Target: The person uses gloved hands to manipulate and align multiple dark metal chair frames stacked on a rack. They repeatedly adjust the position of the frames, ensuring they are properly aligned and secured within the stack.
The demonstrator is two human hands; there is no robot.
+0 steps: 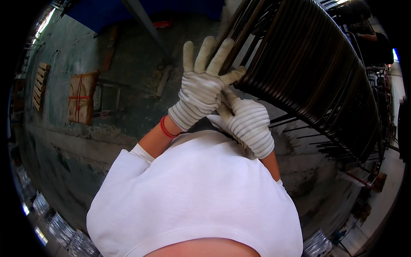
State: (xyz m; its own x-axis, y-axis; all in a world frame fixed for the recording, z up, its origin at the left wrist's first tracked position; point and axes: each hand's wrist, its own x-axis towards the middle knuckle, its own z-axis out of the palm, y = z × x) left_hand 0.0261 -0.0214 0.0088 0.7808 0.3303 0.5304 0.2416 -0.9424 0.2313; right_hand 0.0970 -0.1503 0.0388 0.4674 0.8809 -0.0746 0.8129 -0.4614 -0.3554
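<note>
My left hand (200,85), in a white ribbed work glove, is raised at the middle with its fingers spread and its thumb pointing right. A red bead bracelet (168,127) circles that wrist. My right hand (250,124), gloved alike, is just below and to the right. Its bent fingers reach against the left glove near the base of the thumb; their tips are partly hidden behind the left hand, so what they grip cannot be made out. Directly beyond both hands stands a large stack of nested dark metal tube frames (308,64); the left thumb overlaps its near edge in view.
A brown wrapped bundle tied with red cord (81,97) stands at left on the green floor, near a wooden pallet (40,85). A grey post (147,25) rises beyond my left hand. Dark legs (308,130) jut from the stack's right side. Another person (376,45) is at far right.
</note>
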